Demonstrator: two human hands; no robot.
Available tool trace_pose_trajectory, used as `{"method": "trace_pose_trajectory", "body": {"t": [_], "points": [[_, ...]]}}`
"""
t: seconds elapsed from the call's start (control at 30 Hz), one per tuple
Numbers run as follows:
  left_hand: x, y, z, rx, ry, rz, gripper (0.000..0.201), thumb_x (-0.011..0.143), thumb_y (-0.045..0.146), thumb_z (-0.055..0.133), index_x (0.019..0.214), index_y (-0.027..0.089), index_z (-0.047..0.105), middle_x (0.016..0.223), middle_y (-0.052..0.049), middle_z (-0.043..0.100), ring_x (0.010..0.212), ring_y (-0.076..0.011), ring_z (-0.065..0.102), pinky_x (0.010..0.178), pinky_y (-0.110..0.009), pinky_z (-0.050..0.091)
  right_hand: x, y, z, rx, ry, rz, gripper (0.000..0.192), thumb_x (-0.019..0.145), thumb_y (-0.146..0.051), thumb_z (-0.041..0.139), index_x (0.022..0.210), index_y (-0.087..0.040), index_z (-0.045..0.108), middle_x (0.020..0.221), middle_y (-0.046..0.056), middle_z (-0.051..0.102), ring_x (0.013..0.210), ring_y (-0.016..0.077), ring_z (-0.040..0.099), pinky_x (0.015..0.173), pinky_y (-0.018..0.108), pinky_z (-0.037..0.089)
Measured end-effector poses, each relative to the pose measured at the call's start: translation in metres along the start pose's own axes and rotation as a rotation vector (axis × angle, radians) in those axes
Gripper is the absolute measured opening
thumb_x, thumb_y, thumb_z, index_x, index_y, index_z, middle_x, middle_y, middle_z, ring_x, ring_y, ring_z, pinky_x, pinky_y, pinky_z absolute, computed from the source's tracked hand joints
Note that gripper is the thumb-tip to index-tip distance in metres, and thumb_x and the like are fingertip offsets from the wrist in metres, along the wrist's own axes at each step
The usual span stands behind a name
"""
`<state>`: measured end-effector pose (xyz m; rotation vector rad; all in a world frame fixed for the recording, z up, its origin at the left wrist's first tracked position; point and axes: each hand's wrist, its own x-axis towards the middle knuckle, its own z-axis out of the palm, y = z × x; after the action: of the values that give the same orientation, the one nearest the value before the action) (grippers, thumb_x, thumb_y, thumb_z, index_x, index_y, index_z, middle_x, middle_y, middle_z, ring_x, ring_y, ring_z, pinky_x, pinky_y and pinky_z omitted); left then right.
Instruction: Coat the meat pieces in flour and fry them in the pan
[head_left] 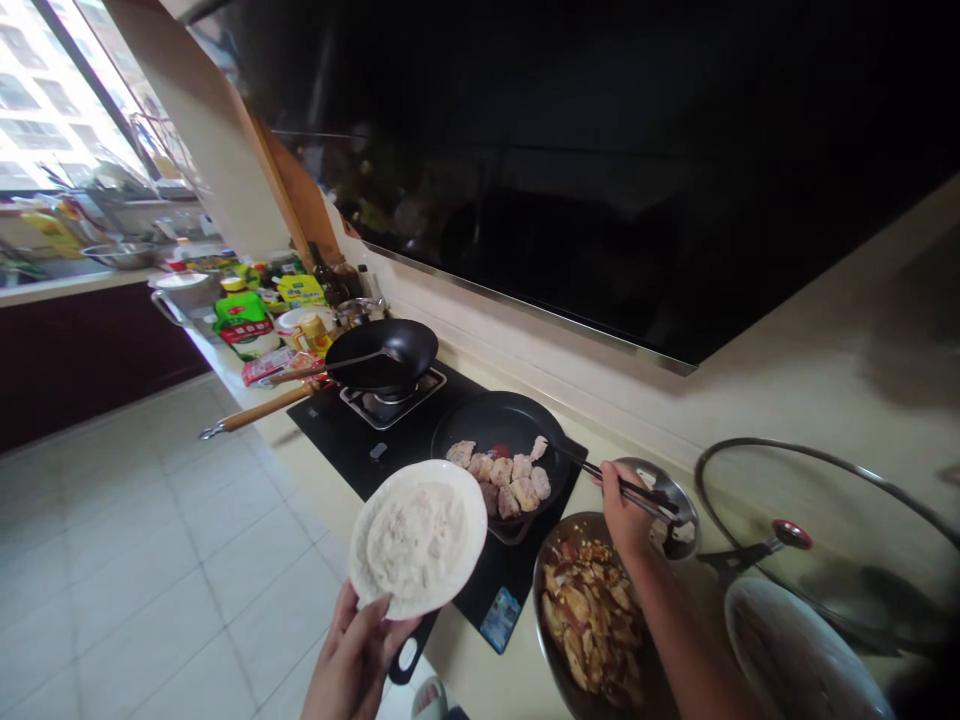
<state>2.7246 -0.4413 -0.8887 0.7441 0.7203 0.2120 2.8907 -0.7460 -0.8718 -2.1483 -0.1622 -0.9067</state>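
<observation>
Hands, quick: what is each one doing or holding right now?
Left hand: closed on the rim of a round white plate dusted with flour.
Right hand: closed around dark chopsticks, their tips over the black frying pan.

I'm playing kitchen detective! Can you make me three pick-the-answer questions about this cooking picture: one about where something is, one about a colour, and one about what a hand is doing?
1. Where are the pale pieces of food?
A. In the frying pan nearer the person
B. On the floor
C. In the far wok

2. What colour is the knob on the glass lid?
A. Blue
B. Red
C. Yellow

3. What is the left hand doing?
A. Resting flat on the counter
B. Gripping the wok's wooden handle
C. Holding up a white plate

Answers:
1. A, since the pieces sit in the black pan on the near burner.
2. B, since the knob on the lid shows red.
3. C, since the fingers grip the plate's lower rim, while the right hand holds chopsticks.
</observation>
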Motion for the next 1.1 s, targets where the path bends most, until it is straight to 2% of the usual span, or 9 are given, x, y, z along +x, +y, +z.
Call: {"method": "trace_pose_trajectory", "body": {"t": [0.1,0.2,0.43,0.6,0.8,0.9,1.1], "points": [[0.003,-0.002,-0.004,-0.004,-0.026,0.015,0.055,0.062,0.013,0.077,0.114,0.028,0.064,0.124,-0.003,0.066,0.097,-0.0238,0.069,0.076,-0.034,0.063,-0.007,0.008,0.0,0.006,0.021,0.045,0.035,0.095,-0.044,0.044,0.075,-0.02,0.06,0.065,0.005,0.07,0.055,0.0192,0.069,0.053,0.028,0.052],[0.003,-0.003,-0.002,0.005,-0.038,0.018,0.054,0.064,0.014,0.077,0.114,0.028,0.064,0.126,-0.004,0.065,0.098,-0.0242,0.068,0.076,-0.035,0.063,-0.013,0.014,-0.003,-0.014,0.033,0.057,0.036,0.095,-0.045,0.045,0.073,-0.02,0.06,0.062,0.005,0.07,0.053,0.0194,0.068,0.051,0.028,0.052],[-0.003,-0.001,0.007,0.021,-0.017,0.007,0.055,0.062,0.01,0.075,0.114,0.027,0.064,0.124,-0.003,0.066,0.079,-0.0167,0.07,0.067,-0.028,0.063,-0.012,0.02,-0.001,-0.089,-0.037,-0.019,0.037,0.096,-0.043,0.045,0.07,-0.02,0.06,0.06,0.003,0.067,0.057,0.0176,0.067,0.057,0.027,0.049],[-0.003,-0.001,0.007,0.016,-0.036,0.007,0.055,0.061,0.01,0.076,0.112,0.027,0.065,0.12,-0.003,0.068,0.076,-0.0169,0.07,0.066,-0.028,0.063,-0.005,0.015,0.003,-0.149,-0.076,-0.106,0.042,0.096,-0.045,0.043,0.066,-0.02,0.06,0.06,0.003,0.064,0.059,0.0173,0.062,0.06,0.029,0.047],[-0.002,0.0,0.005,0.02,-0.044,0.028,0.05,0.064,0.013,0.076,0.111,0.028,0.065,0.122,-0.001,0.067,0.086,-0.0197,0.07,0.07,-0.031,0.063,0.003,0.001,-0.005,-0.155,-0.13,-0.206,0.036,0.096,-0.044,0.046,0.077,-0.021,0.065,0.073,0.004,0.069,0.069,0.0169,0.064,0.071,0.029,0.049],[-0.002,0.0,0.005,0.011,-0.031,0.027,0.05,0.063,0.013,0.076,0.109,0.028,0.065,0.122,-0.001,0.066,0.088,-0.0207,0.07,0.07,-0.032,0.064,0.003,-0.003,0.0,-0.14,-0.146,-0.239,0.038,0.097,-0.044,0.044,0.076,-0.021,0.065,0.071,0.005,0.068,0.068,0.0166,0.064,0.069,0.028,0.05],[-0.005,0.004,0.006,-0.014,0.016,-0.004,0.055,0.056,0.01,0.079,0.107,0.026,0.066,0.12,-0.002,0.067,0.077,-0.017,0.069,0.069,-0.031,0.063,0.0,0.001,0.011,-0.116,-0.163,-0.239,0.04,0.097,-0.044,0.043,0.072,-0.02,0.064,0.069,0.005,0.068,0.065,0.0168,0.063,0.066,0.028,0.05]]}}
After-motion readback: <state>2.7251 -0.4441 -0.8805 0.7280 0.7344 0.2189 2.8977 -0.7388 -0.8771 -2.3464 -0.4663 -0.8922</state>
